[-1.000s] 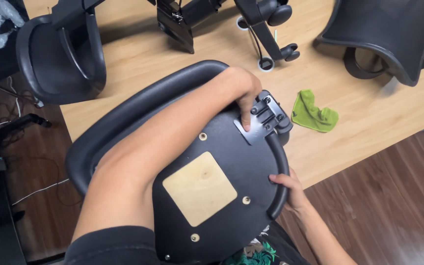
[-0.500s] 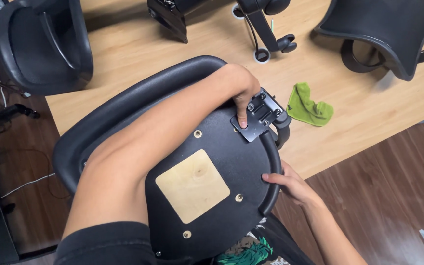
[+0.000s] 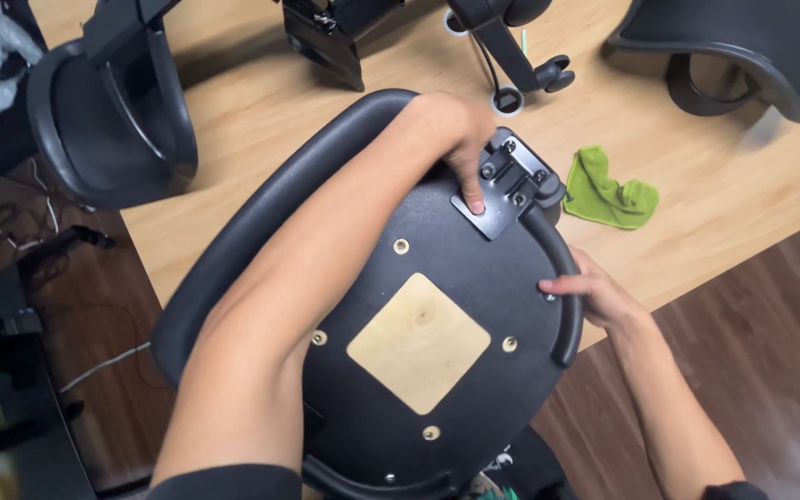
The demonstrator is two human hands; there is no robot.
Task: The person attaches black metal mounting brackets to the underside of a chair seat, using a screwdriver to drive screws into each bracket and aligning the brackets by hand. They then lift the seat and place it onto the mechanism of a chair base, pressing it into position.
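A black chair seat (image 3: 474,296) lies upside down in front of me, its underside up, with a square bare-wood patch (image 3: 418,343) in the middle. A black metal bracket (image 3: 509,181) with several bolts sits at its far edge. My left hand (image 3: 456,139) reaches across the seat and presses fingers down on that bracket. My right hand (image 3: 594,296) grips the seat's right rim, fingers curled over the edge. The seat leans against a light wooden table (image 3: 715,194).
A green cloth (image 3: 608,194) lies on the table just right of the bracket. Other black chair parts surround it: a seat shell (image 3: 113,120) at left, a base with casters (image 3: 511,37) at the back, a backrest (image 3: 752,46) at right. Cables lie on the dark floor at left.
The view has shifted slightly. My right hand has slid a little along the seat's right rim; my left hand stays on the bracket.
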